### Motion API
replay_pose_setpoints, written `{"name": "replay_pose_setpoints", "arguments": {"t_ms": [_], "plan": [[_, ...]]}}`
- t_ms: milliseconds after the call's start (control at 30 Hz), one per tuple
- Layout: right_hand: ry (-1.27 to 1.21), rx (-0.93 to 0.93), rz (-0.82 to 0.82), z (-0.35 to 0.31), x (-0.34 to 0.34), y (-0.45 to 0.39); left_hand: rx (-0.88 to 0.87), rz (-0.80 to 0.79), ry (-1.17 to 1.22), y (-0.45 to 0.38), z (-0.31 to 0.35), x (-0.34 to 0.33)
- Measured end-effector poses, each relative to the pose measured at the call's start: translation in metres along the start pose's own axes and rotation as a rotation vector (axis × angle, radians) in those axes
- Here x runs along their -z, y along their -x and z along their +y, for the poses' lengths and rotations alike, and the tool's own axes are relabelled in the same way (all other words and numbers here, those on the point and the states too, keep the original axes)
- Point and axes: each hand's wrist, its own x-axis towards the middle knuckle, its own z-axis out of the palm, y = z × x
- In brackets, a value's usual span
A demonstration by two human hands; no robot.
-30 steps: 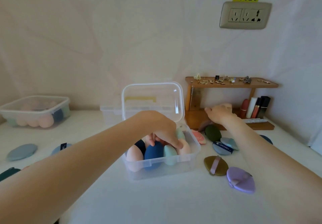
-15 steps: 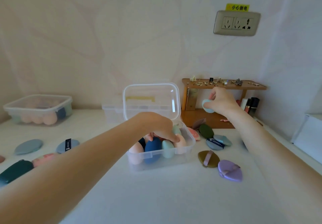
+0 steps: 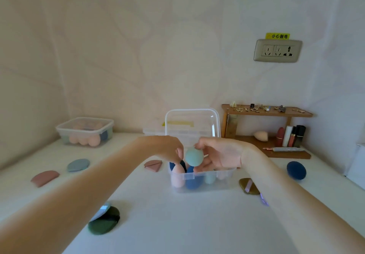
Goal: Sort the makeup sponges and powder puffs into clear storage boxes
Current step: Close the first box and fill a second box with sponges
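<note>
- Now the right hand point(image 3: 219, 155) has come back from the wooden shelf point(image 3: 266, 113) side and is over the open box point(image 3: 199, 176); half a second ago it was up by the shelf pinching the same pale blue sponge point(image 3: 194, 156).
- Right grip: fingers curled round the sponge, holding it from the right and underneath; sponge is off the desk point(image 3: 177, 224), just above the box rim, not yet inside.
- Left hand point(image 3: 167, 149): fingertips bent down, touching the sponge's left side or just beside it; cannot tell if it pinches anything. It was pressing down among the sponges in the box before.
- Meaning, as a guess: one more sponge about to go in; box under the grip already holds pink, dark blue and pale sponges, looks nearly full.
- Left to sort: peach sponge point(image 3: 261, 135) on the shelf's lower board, far right of the grip; navy puff point(image 3: 296, 170) right; olive puff point(image 3: 249, 186) below right; dark green puff point(image 3: 104, 223) below left; more puffs far left.
- Second box point(image 3: 85, 133), lidded, far left.
- Writing: yellow label point(image 3: 277, 36) over the wall socket point(image 3: 278, 50) reads "小心触电". No brand readable elsewhere.
</note>
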Motion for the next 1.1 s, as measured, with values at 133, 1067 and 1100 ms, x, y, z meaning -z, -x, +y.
{"name": "replay_pose_setpoints", "arguments": {"t_ms": [133,1067,1100], "plan": [[0.044,-0.011,0.066,-0.002,-0.009,-0.008,-0.012,0.013,0.004,-0.003,-0.002,-0.008],[1.320,-0.146,0.006,-0.018,-0.046,-0.038,0.007,0.097,0.163,-0.025,-0.013,-0.023],[1.353,-0.138,-0.004,-0.016,-0.049,-0.043,0.011,0.093,0.168,-0.025,-0.013,-0.023]]}}
